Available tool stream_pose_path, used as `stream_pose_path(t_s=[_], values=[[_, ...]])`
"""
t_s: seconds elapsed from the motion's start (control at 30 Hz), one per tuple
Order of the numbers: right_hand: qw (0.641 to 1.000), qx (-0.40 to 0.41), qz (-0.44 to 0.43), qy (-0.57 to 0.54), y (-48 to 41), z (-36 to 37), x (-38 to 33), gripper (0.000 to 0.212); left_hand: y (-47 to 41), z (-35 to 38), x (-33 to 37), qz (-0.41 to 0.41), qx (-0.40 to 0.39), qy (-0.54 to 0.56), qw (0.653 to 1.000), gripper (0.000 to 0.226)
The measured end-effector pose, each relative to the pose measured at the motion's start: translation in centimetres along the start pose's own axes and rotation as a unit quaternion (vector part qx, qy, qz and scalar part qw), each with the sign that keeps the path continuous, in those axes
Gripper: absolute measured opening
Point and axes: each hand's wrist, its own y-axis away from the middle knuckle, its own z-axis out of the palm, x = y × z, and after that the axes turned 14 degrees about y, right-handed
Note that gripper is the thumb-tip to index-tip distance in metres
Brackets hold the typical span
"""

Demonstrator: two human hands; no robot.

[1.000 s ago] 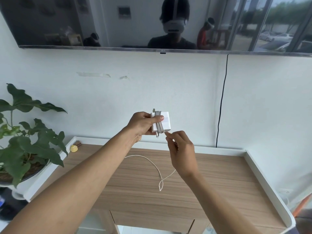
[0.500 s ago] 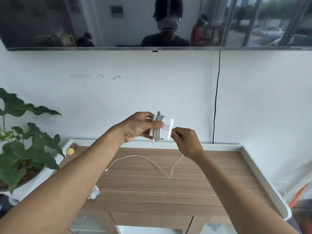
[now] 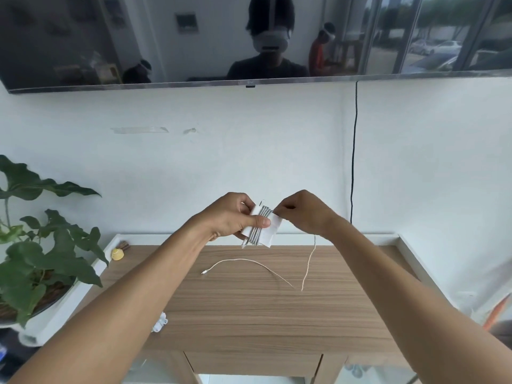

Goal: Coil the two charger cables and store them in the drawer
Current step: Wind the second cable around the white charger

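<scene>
Vs 0.5 s ago: right hand [image 3: 302,214] has gone up from the charger brick's [image 3: 273,232] right side to its top edge, and the brick tilts more. R fingers are curled and pinch the cable [image 3: 310,261], which drops to the desk [image 3: 249,314] and runs back to its plug end [image 3: 204,272]. Left hand [image 3: 232,217] grips the brick, thumb across the wraps, in the air over the desk's back edge.

Second cable [image 3: 160,322], a small white bundle, lies by the L forearm, partly hidden by it. Plant [image 3: 41,259] at left, TV [image 3: 166,37] above. Panel [image 3: 252,363] under the desk front: can't tell if it's the drawer.
</scene>
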Motion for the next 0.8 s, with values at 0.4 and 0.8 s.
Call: stream_pose_path(t_s=[0.4,0.8], values=[[0.949,0.285,-0.113,0.069,1.3,3.7,-1.5,0.027,-0.8,0.9,0.0,0.013,0.126,0.121,0.985,0.037],[0.921,0.348,-0.162,0.064,3.1,6.9,0.0,0.026,-0.9,0.3,0.5,-0.012,0.109,0.244,0.964,0.034]])
